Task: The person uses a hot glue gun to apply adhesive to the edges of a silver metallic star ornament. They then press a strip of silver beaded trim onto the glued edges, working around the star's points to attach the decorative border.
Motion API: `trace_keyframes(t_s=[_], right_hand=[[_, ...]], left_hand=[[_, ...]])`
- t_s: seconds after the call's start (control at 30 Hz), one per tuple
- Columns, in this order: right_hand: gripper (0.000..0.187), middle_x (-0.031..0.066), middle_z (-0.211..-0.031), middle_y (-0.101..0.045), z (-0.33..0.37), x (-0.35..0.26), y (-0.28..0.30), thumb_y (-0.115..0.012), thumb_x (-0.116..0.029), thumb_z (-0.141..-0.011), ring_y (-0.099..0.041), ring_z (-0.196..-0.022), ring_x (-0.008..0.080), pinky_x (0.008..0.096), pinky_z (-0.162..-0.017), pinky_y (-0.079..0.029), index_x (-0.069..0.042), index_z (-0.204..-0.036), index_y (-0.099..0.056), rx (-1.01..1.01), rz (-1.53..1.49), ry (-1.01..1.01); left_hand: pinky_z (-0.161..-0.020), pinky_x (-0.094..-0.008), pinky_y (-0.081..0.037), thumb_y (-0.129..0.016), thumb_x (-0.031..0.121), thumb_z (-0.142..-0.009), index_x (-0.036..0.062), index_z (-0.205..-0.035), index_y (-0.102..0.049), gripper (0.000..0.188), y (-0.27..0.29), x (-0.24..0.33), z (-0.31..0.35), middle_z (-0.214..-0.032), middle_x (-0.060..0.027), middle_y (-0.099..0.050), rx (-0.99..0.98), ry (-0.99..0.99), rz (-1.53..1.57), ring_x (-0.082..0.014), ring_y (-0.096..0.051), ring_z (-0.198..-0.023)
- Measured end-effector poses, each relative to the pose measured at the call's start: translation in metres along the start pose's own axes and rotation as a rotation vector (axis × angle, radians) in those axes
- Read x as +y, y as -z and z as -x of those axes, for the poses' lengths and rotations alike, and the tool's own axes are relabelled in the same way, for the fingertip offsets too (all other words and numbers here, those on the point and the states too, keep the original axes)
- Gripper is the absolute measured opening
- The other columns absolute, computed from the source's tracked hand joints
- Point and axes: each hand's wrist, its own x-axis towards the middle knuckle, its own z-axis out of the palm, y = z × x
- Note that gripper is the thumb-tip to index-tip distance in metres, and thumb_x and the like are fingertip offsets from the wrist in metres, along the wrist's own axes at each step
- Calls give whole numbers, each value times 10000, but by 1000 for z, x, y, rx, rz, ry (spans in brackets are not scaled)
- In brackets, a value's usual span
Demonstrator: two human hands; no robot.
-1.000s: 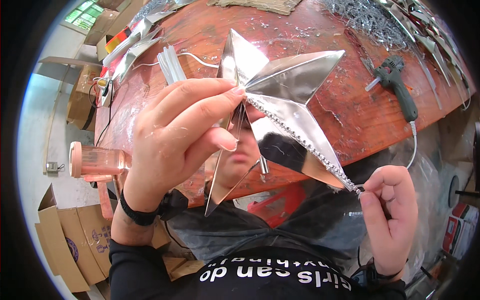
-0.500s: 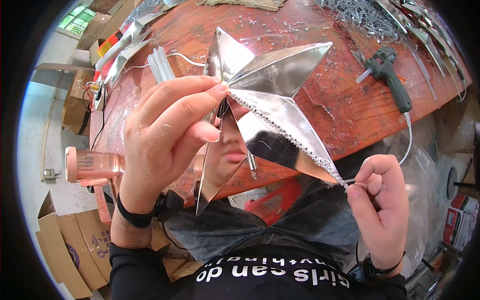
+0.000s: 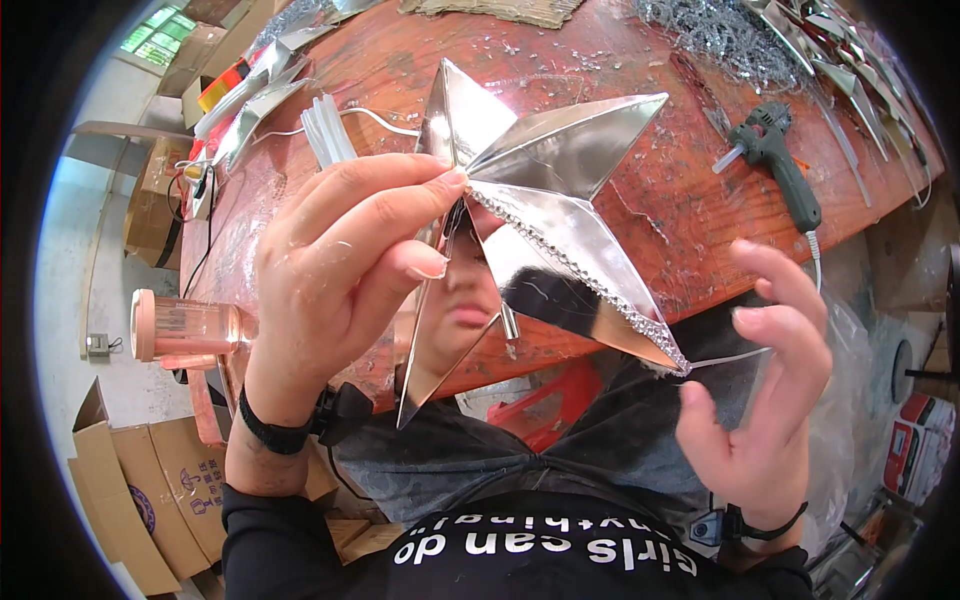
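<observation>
A shiny silver folded star [image 3: 560,135] is held up over the near table edge. My left hand [image 3: 345,240] pinches it at the centre, with the fingertips on the start of a rhinestone trim [image 3: 550,255]. That beaded strip runs along one ridge to the tip of the lower right point. My right hand [image 3: 765,370] is just right of that tip, fingers spread and apart from the star, holding nothing. Beyond, on the right of the table, lies a dark green glue gun [image 3: 775,165], a clear stick in its back and a white cord trailing off.
The worn red wooden table [image 3: 690,230] carries a bundle of clear glue sticks [image 3: 325,130], silver tinsel [image 3: 710,40] and more silver star pieces [image 3: 850,85]. A pink-lidded jar [image 3: 185,325] is at the left edge. Cardboard boxes [image 3: 160,490] stand on the floor lower left.
My right hand has let go of the trim's end at the star's tip, opened its fingers and moved slightly right and up. The star has shifted a little to the right with my left hand.
</observation>
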Motion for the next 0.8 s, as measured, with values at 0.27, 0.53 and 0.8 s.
trace_keyframes(t_s=[0.27,0.53,0.8], right_hand=[[556,225,-1446,-352,-11,-15,-6,-345,-601,-923,-322,-1264,319,400,-1061,-244,-221,-1082,-720,-83,654,130],[677,247,-1464,-310,-6,-8,-5,-283,-684,-896,-312,-1260,328,372,-1014,-267,-195,-1144,-681,-44,662,196],[594,144,-1247,-519,9,68,47,-484,-428,-944,-507,-1024,181,299,-858,-393,23,-1328,-436,772,61,-172]], left_hand=[[-729,-345,-501,-665,284,-815,34,-975,-686,298,-6,0,-1,-976,-104,-661,125,-1,10,-265,-643,-864],[-699,-274,-559,-462,377,-974,-49,-1076,-638,473,-2,-1,2,-1097,-182,-602,-2,46,55,-212,-628,-926],[-752,-339,-506,-661,202,-810,22,-984,-687,252,1,-5,-1,-979,-128,-668,81,32,155,-271,-649,-871]])
